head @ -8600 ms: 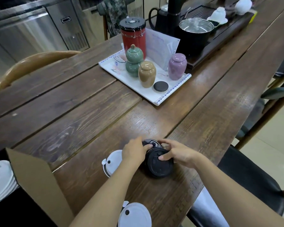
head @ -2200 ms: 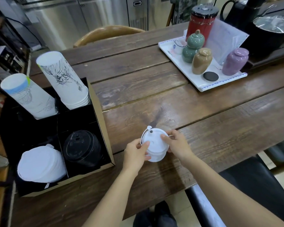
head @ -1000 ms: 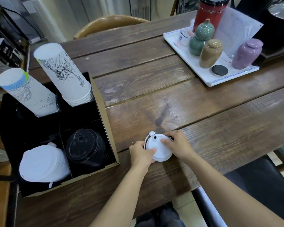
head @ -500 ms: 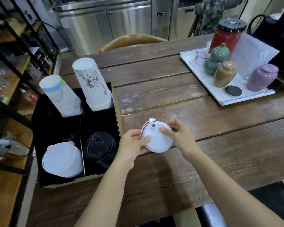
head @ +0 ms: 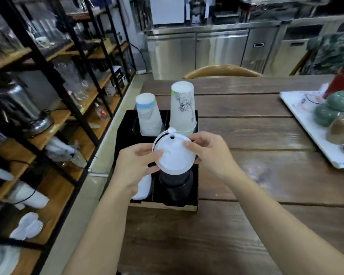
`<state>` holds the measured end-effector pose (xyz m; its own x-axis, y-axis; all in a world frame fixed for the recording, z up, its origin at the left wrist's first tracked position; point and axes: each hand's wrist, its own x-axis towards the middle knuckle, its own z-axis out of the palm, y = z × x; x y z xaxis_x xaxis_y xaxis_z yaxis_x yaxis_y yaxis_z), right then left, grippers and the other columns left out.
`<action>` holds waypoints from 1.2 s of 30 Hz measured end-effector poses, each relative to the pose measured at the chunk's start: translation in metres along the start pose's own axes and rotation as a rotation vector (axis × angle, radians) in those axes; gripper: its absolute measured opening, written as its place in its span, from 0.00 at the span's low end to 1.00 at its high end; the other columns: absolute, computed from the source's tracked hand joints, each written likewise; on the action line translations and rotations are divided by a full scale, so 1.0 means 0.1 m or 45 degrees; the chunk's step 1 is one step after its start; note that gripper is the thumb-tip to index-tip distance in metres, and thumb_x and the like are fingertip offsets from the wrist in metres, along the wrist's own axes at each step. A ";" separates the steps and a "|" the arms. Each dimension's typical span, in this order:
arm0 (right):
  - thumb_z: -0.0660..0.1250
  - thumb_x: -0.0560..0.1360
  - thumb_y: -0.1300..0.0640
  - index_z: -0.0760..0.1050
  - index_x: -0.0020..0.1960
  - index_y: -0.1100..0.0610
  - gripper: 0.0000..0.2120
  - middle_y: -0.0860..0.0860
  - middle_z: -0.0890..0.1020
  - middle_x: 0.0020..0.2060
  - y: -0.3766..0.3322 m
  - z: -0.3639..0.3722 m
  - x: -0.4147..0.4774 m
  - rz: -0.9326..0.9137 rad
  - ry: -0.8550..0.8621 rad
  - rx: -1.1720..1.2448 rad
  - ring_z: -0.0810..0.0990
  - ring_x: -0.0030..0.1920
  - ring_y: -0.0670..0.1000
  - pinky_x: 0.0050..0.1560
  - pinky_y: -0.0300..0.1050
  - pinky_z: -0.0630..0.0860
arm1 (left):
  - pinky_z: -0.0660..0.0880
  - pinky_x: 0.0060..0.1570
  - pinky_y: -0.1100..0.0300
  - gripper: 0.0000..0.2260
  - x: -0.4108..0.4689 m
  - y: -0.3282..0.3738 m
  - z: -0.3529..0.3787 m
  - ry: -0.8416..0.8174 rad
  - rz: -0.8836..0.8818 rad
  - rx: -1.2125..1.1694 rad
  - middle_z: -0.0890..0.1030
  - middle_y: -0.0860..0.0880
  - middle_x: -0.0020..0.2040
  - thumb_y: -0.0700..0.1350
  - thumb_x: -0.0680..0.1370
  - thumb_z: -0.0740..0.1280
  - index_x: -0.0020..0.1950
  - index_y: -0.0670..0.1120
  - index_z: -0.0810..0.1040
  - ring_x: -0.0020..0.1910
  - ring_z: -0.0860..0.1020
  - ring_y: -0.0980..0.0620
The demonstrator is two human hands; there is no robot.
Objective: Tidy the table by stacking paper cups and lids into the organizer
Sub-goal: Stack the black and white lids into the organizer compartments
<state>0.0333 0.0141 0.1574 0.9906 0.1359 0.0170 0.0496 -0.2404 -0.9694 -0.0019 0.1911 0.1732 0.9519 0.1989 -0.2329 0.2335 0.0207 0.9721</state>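
A small stack of white lids (head: 174, 156) hangs in the air over the black cardboard organizer (head: 195, 201). My left hand (head: 136, 165) grips its left edge and my right hand (head: 209, 151) grips its right edge. Directly below the lids stands a stack of black lids (head: 176, 185) in the front right compartment. A pile of white lids (head: 144, 188) shows partly in the front left compartment, mostly hidden by my left hand. Two stacks of upturned paper cups fill the back compartments: a blue-banded stack (head: 148, 114) and a stack with an ink drawing (head: 183, 108).
The organizer sits at the left end of the wooden table (head: 246, 175). A white tray (head: 310, 130) with ceramic jars lies at the right. Black metal shelves (head: 48, 96) with glassware stand left of the table. A wooden chair back (head: 222, 70) is behind the table.
Both hands have carried the white lids from above the table leftward to over the organizer. The camera has turned left, bringing the shelves into view.
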 end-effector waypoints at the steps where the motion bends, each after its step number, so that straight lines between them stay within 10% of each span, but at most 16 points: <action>1: 0.67 0.74 0.56 0.79 0.47 0.58 0.06 0.60 0.82 0.42 -0.04 0.10 0.02 0.015 -0.013 -0.028 0.78 0.36 0.50 0.36 0.44 0.79 | 0.82 0.37 0.61 0.03 0.03 0.01 -0.11 0.021 0.000 0.015 0.83 0.48 0.40 0.36 0.72 0.71 0.41 0.43 0.80 0.40 0.82 0.53; 11: 0.65 0.75 0.55 0.80 0.49 0.58 0.09 0.59 0.80 0.35 -0.04 1.10 0.34 0.111 -0.115 -0.298 0.77 0.40 0.55 0.54 0.60 0.77 | 0.82 0.41 0.53 0.18 0.45 -0.17 -0.97 0.148 -0.228 0.051 0.77 0.37 0.54 0.37 0.72 0.71 0.59 0.33 0.74 0.54 0.78 0.40; 22: 0.58 0.77 0.59 0.70 0.38 0.66 0.12 0.53 0.70 0.29 0.19 1.49 0.50 0.185 -0.279 -0.785 0.69 0.34 0.53 0.32 0.45 0.60 | 0.76 0.43 0.47 0.06 0.62 -0.69 -1.12 0.102 -0.347 0.106 0.71 0.41 0.42 0.35 0.73 0.68 0.38 0.41 0.73 0.41 0.71 0.44; 36: 0.59 0.73 0.64 0.62 0.32 0.60 0.12 0.54 0.60 0.28 0.23 1.47 0.60 0.112 -0.395 -0.786 0.59 0.31 0.49 0.32 0.45 0.53 | 0.79 0.36 0.53 0.10 0.70 -0.76 -1.19 0.017 -0.480 0.189 0.79 0.38 0.52 0.38 0.71 0.71 0.48 0.39 0.73 0.48 0.79 0.43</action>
<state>0.0754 0.1585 0.0998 0.9166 0.3372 -0.2150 0.1254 -0.7529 -0.6461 0.0235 0.3201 0.0863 0.7916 0.2167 -0.5714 0.5930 -0.0465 0.8039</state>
